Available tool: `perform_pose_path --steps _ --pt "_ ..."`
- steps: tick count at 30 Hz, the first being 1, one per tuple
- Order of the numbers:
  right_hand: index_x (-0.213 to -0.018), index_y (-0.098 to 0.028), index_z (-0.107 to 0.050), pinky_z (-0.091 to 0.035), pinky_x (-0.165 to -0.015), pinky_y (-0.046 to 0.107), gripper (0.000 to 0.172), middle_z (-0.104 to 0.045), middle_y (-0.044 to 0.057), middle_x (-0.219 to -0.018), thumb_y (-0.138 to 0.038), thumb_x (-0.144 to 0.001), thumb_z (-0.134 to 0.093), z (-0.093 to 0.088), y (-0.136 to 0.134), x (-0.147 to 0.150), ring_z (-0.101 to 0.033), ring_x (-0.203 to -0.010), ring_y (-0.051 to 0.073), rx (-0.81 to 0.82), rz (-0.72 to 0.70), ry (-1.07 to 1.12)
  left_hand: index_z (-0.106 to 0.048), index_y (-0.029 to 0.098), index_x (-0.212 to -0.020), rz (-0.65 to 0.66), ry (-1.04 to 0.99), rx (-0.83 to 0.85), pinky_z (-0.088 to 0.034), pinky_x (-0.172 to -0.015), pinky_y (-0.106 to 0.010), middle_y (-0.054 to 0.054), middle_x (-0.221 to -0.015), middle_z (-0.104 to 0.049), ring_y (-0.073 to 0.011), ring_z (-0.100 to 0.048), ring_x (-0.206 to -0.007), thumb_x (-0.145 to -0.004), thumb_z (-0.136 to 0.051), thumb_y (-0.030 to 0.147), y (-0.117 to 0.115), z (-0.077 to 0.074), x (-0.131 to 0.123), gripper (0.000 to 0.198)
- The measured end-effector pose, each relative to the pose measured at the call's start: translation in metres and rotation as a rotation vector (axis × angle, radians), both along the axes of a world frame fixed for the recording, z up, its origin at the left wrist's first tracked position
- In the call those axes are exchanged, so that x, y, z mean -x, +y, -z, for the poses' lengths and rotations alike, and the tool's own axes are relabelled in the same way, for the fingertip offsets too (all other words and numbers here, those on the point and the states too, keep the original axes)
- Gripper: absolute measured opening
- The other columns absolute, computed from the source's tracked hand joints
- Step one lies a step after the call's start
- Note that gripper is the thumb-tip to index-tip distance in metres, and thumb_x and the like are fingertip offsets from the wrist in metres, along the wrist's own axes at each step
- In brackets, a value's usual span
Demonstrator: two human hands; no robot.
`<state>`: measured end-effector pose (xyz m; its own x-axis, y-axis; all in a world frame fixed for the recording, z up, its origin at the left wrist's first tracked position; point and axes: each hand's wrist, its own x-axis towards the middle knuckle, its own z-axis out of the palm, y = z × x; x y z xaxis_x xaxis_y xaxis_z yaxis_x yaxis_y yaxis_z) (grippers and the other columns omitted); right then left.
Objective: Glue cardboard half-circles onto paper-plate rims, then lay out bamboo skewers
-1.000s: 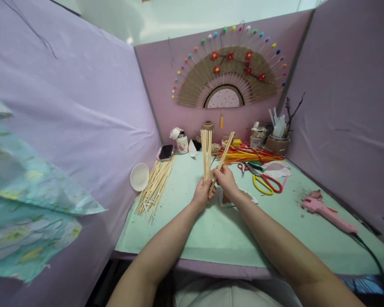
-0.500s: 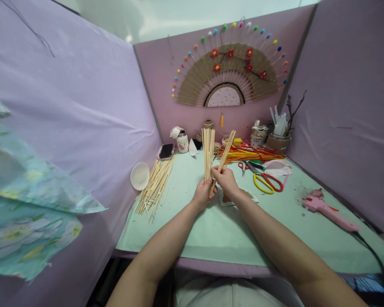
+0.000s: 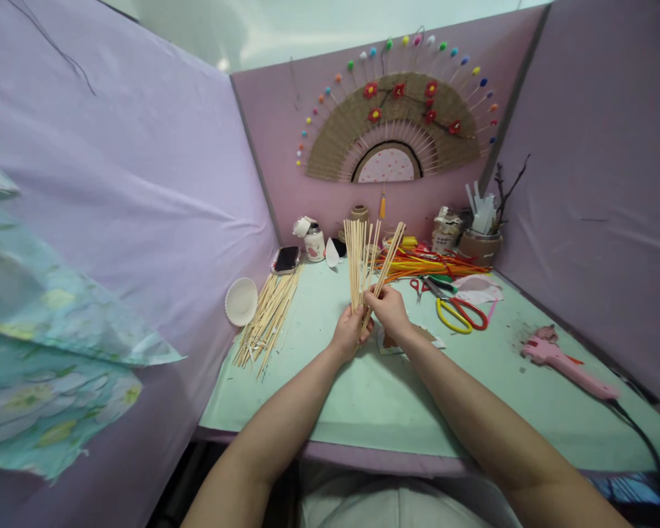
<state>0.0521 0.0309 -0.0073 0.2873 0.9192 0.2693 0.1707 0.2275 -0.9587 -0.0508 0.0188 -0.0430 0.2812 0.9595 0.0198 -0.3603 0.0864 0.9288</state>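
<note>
Legible text: none that I could read. Pale jar (image 3: pixel 444 241): bore dark print, too small to decipher.

Place: craft workshop, or a craft corner of its kind; the wider building cannot be told.
Booth: lilac cloth-faced walls (image 3: pixel 159 147) at left, back and right, enclosing one table (image 3: pixel 302 345) with a pale green cover.
Tools: scissors (image 3: pixel 462 302) and a pink glue gun (image 3: pixel 572 372), its cord running off the table at right.
Materials: thin sticks (image 3: pixel 269 315) in a loose heap; red, orange and yellow strips (image 3: pixel 418 265); a spool (image 3: pixel 359 213) at the rear.
Display: decorated fan (image 3: pixel 324 147) on the back wall, with red flowers (image 3: pixel 399 90) and coloured balls (image 3: pixel 389 45).
</note>
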Motion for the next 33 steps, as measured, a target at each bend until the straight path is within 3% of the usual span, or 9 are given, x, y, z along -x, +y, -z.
perform_pose_path --steps 12,19,33 --pt "-0.074 -0.02 -0.055 -0.041 -0.058 0.029 0.014 -0.06 0.001 -0.068 -0.032 -0.067 -0.055 0.0046 0.0026 0.0005 -0.051 -0.06 0.016 0.0 0.003 0.003 -0.043 0.019 -0.083 0.006 -0.018 -0.033 -0.015 -0.033 -0.02 0.006 -0.053 -0.053 -0.0037 -0.031 -0.031 -0.073 -0.062 0.065 -0.0008 -0.0012 -0.0002 0.051" --pt "-0.081 -0.02 -0.058 -0.041 -0.056 0.028 0.026 -0.057 -0.002 -0.061 -0.041 -0.067 -0.061 0.0075 0.0077 -0.0003 -0.052 -0.059 0.017 0.019 -0.025 0.094 -0.044 0.019 -0.085 0.032 -0.012 -0.049 -0.015 -0.032 -0.02 0.006 -0.053 -0.054 -0.0039 -0.032 -0.031 -0.073 -0.061 0.065 0.0003 0.0006 0.0003 0.05" --pt "-0.074 -0.019 -0.057 -0.038 -0.054 0.027 0.028 -0.051 -0.004 -0.053 -0.047 -0.071 -0.062 0.0052 0.0049 0.0001 -0.047 -0.054 0.015 0.024 -0.041 0.114 -0.045 0.019 -0.084 0.022 -0.012 -0.02 -0.013 -0.032 -0.021 0.005 -0.052 -0.055 -0.004 -0.032 -0.029 -0.071 -0.063 0.065 -0.0021 -0.0033 -0.0004 0.052"
